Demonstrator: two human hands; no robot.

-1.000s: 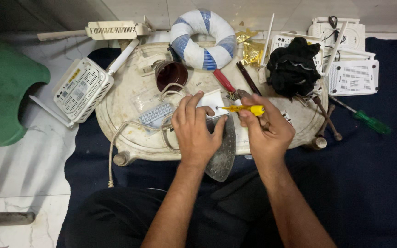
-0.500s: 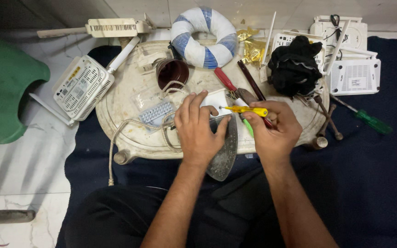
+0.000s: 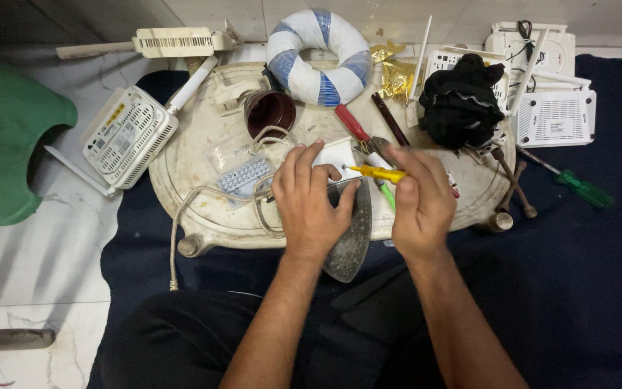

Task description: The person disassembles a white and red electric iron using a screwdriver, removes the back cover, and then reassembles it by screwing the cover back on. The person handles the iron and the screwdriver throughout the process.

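My left hand (image 3: 311,202) presses down on a clothes iron (image 3: 350,241) that lies on an upturned cream plastic stool (image 3: 203,209); its grey pointed soleplate sticks out toward me. A white part of the iron (image 3: 338,153) shows above my fingers. My right hand (image 3: 419,202) grips a yellow-handled screwdriver (image 3: 379,173), its tip pointing left at that white part. A green-handled tool (image 3: 386,196) lies just under the right hand.
On the stool: a blue-and-white ring (image 3: 318,56), a dark red cup (image 3: 270,112), a red-handled tool (image 3: 353,122), a black cloth (image 3: 462,101). White routers (image 3: 127,133) (image 3: 556,119) lie around. A green-handled screwdriver (image 3: 577,186) rests on the dark mat. A green object (image 3: 8,137) stands left.
My right hand has turned a little on the screwdriver, and the handle sits slightly lower and to the left. The left hand stays on the iron.
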